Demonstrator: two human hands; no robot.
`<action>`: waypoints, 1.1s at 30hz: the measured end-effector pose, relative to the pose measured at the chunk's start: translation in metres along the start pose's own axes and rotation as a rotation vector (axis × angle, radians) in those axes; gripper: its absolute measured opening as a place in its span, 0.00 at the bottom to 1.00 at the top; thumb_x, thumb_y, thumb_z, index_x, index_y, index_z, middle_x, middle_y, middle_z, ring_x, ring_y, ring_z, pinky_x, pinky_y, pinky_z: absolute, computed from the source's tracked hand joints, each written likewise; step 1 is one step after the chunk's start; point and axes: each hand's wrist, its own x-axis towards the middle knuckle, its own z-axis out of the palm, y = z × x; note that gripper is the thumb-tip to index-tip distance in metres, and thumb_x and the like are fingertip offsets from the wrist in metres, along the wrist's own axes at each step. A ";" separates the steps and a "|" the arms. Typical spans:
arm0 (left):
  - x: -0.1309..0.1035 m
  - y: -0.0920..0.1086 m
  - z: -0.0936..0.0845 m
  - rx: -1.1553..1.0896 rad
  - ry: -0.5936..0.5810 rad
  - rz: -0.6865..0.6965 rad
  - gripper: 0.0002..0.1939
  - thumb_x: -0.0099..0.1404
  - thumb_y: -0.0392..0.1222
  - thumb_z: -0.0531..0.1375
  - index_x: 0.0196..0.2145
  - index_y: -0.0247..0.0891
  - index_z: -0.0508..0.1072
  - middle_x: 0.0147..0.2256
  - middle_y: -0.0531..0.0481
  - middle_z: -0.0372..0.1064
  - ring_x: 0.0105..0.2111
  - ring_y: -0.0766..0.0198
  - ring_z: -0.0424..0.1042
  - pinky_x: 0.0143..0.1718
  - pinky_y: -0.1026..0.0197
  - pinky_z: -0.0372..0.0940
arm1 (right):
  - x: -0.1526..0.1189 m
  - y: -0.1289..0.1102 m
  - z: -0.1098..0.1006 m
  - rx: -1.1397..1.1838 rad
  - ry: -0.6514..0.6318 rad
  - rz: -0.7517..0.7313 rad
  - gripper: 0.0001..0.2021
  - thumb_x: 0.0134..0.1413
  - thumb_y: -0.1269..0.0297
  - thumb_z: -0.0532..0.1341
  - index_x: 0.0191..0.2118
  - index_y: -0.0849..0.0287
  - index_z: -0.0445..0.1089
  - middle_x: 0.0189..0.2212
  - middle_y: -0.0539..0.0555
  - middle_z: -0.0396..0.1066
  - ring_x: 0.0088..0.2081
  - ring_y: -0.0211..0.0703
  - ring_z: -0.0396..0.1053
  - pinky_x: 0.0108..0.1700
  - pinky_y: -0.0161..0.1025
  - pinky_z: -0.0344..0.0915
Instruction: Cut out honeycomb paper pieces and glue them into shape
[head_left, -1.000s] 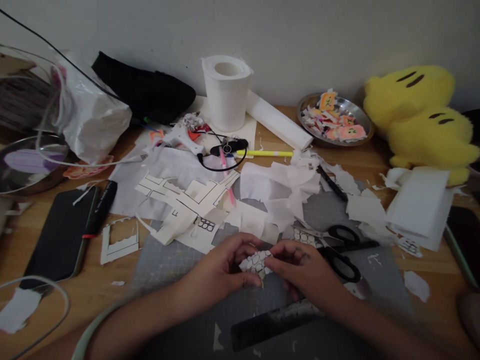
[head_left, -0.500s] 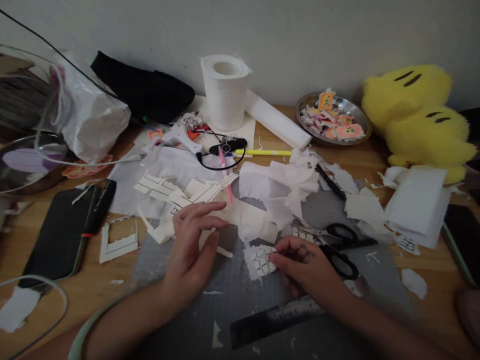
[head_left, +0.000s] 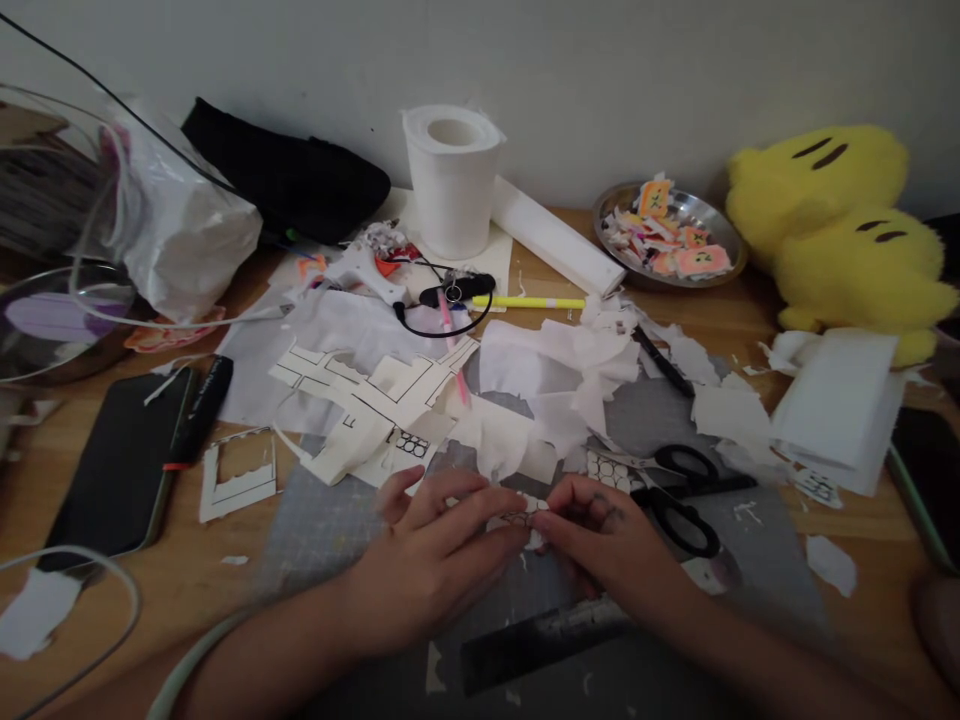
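Pinches a circle-patterned paper piece (head_left: pixel 512 518) in the right hand (head_left: pixel 604 530), toward six o'clock; partly covers it with extended fingers of the left hand (head_left: pixel 442 550), whether gripping or not impossible to tell. At two o'clock on the worktop (head_left: pixel 191 550), holds white, orange and pink paper scraps (head_left: pixel 690 255) in a metal bowl (head_left: pixel 735 262). At nine o'clock, contains a purple item (head_left: pixel 64 317) within a second bowl (head_left: pixel 101 362). Includes a white bag (head_left: pixel 199 240) at ten o'clock, contents hidden.

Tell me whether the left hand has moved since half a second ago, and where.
Yes. Judged against the cream cut-out sheet, the left hand has moved rightward and slightly nearer the person, off the sheet's lower part to the circle-patterned paper.
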 end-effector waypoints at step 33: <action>0.003 -0.003 0.004 -0.717 -0.154 -0.547 0.23 0.59 0.43 0.60 0.51 0.45 0.57 0.39 0.51 0.66 0.28 0.68 0.64 0.30 0.64 0.64 | -0.001 -0.001 0.000 0.031 0.030 -0.004 0.17 0.42 0.53 0.66 0.25 0.58 0.59 0.14 0.40 0.57 0.12 0.25 0.52 0.12 0.23 0.53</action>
